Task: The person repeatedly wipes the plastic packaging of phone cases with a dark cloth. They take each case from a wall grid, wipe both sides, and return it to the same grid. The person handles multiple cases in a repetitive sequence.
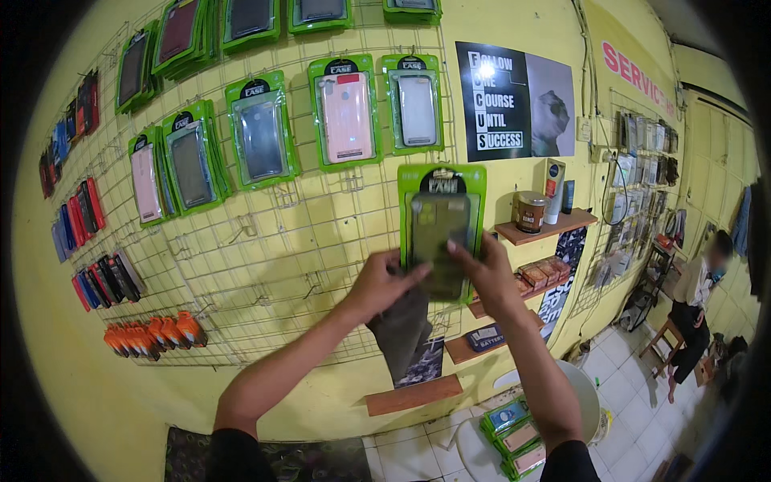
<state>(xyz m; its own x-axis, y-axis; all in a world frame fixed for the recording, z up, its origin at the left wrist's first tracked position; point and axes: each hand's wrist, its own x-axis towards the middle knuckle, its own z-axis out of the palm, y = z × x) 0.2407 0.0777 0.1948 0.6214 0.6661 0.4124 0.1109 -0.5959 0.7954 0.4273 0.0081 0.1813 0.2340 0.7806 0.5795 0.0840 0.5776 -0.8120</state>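
Note:
In front of the wire grid, both hands hold up a packaged phone case (441,208) in a green-edged clear pack with a black header. My right hand (491,274) grips its right edge, with the thumb across the front. At the lower left, my left hand (385,286) has its thumb against the pack's face. A dark grey cloth (400,334) hangs down from my left hand. Just above, a pink case pack (346,114) and a clear case pack (414,105) hang on the wire grid (271,241).
More packs hang at left, above orange packages (156,334). Wooden shelves (545,226) jut out at right, carrying a jar (530,214), a tube and boxes. Several green packs (518,437) lie on a white stool (473,449). A person (692,307) sits far right.

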